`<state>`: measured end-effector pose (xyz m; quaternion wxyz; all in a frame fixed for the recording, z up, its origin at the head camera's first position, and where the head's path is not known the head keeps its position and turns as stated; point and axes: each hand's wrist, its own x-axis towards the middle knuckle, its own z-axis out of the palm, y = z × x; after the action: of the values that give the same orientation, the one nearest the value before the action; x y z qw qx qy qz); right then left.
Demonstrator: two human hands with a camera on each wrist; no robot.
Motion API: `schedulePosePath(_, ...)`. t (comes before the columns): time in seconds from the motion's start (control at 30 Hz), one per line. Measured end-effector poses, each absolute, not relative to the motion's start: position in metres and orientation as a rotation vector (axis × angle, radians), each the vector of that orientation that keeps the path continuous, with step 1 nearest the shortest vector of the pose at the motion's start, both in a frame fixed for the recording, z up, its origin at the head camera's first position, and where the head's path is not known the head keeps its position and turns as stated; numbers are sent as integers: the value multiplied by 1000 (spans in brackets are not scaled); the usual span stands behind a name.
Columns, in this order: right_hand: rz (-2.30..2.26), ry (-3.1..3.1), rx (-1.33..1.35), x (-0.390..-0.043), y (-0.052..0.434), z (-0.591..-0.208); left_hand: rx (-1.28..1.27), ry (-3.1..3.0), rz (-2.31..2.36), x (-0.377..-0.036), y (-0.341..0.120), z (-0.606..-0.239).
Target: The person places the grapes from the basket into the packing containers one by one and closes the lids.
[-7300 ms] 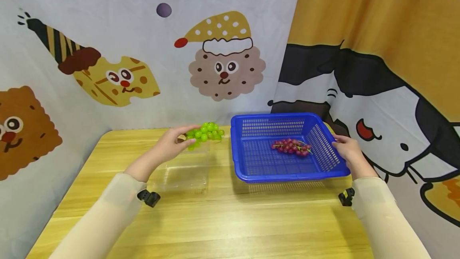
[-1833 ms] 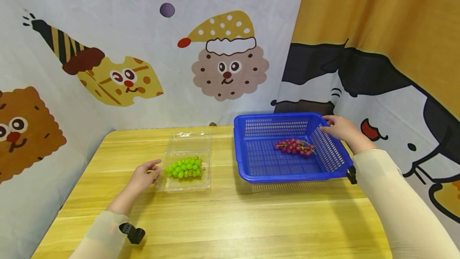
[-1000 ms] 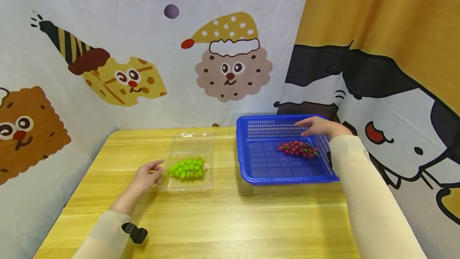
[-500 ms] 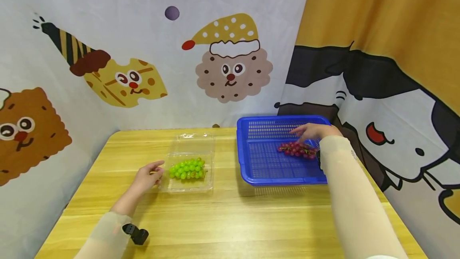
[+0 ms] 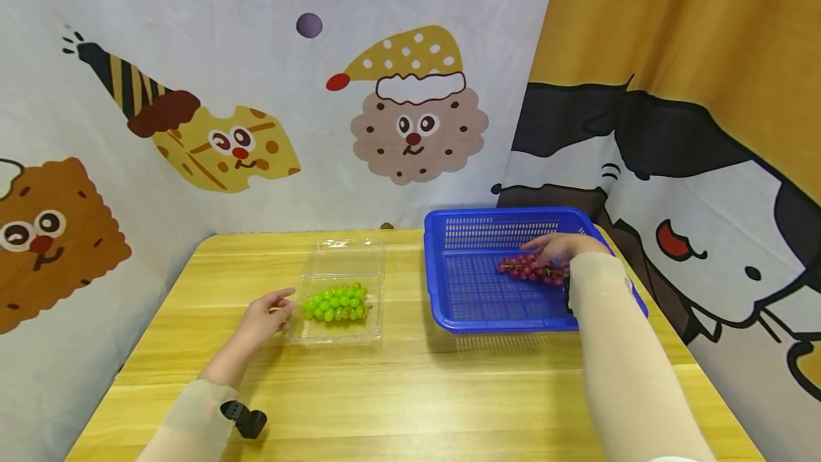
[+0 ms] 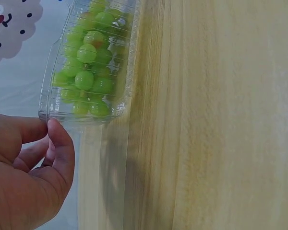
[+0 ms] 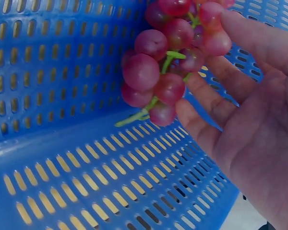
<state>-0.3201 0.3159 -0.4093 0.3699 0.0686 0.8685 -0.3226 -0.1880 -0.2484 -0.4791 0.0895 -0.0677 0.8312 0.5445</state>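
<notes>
Nearest the person, the left hand (image 5: 259,318) rested on the wooden desk (image 5: 398,398) at the near left corner of the clear plastic box (image 5: 335,305). In the left wrist view its thumb and a fingertip touched the box's rim, the fingers loosely bent and not plainly pinching; the grip looked relaxed, steadying more than holding. The green grapes (image 5: 336,301) lay inside the box's lower half, with the hinged lid (image 5: 346,254) folded back flat behind it.

Farther off and to the right stood the blue basket (image 5: 449,305), and the right hand (image 5: 559,248) had reached into it over the red grapes (image 5: 527,269), which lay on the basket floor toward its far right. The right wrist view showed the fingers (image 7: 216,103) curling under and around the bunch, the thumb on its upper side, so the grip was closing on the fruit but not yet clearly clamped.

To do this well, I would judge that the fingers should cup the whole bunch from beneath, near the green stem (image 7: 156,98), not squeeze single berries, which could pull loose or bruise. A lift straight up would clear the basket's wall. The left hand should keep the light box from sliding.

Beyond the desk hung the cartoon-printed backdrop (image 5: 410,120).
</notes>
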Motion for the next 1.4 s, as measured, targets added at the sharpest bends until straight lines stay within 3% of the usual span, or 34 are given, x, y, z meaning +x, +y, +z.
schedulePosePath(0.53,-665,2385,-56,-320,316,-422,-214,2473,1623,-188,-247,-479)
schedulePosePath(1.4,-833,2378,127,-317,318,-426,-219,2433,1661,-187,-247,-479)
